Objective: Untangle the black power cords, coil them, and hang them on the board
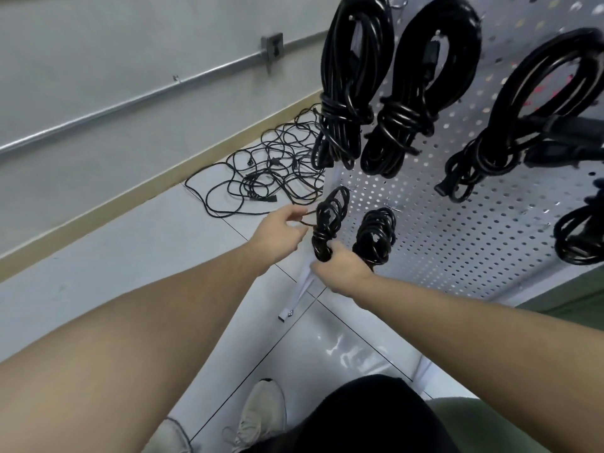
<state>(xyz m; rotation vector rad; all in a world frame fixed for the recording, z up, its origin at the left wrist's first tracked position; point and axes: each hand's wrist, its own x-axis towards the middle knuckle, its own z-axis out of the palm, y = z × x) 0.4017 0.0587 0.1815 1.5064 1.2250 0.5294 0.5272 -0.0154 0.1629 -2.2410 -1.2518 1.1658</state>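
A small coiled black cord (328,220) sits at the lower left edge of the white pegboard (457,230), its top loop up by a hook. My right hand (340,269) grips the bottom of this coil. My left hand (282,232) pinches a loop of cord at the coil's left side. A second small coil (376,237) hangs just to the right. Above hang three big coils, the left one (349,83), the middle one (415,89), and the right one (529,112). A tangle of loose black cords (271,168) lies on the floor by the wall.
Another coil (581,237) hangs at the board's right edge. The board's white foot (294,299) stands on the glossy tiled floor. A wall with a metal conduit (137,99) and an outlet box (273,47) runs behind. My shoes (261,416) are below.
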